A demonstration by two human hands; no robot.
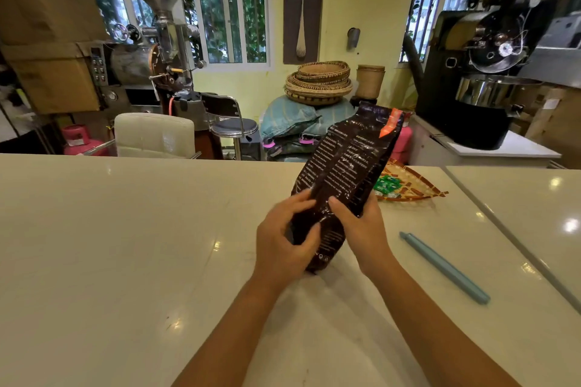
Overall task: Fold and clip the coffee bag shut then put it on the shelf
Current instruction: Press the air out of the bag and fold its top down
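One woven tray (415,187) at 1 o'clock on the surface (125,229), green packets (388,185) inside it, count unclear since the bag hides part of them. One coffee bag (342,173) at centre frame, leaning toward 1 o'clock, lower end at or just above the surface. Bag is dark brown glossy foil, creased, white print in columns, orange patch near the top corner; top looks unfolded, no clip on it. Left hand (284,242) wraps the bag's lower part from 9 o'clock, fingers curled, thumb across the front. Right hand (361,226) grips the same section from 3 o'clock, thumb on the front, fingers behind. One long light-blue clip bar (445,267) lies flat on the surface at 4 o'clock from the bag, apart from both hands. Behind: stacked baskets (319,82) at 12 o'clock, two roaster machines, one (147,53) at 10 and one (490,72) at 2 o'clock.
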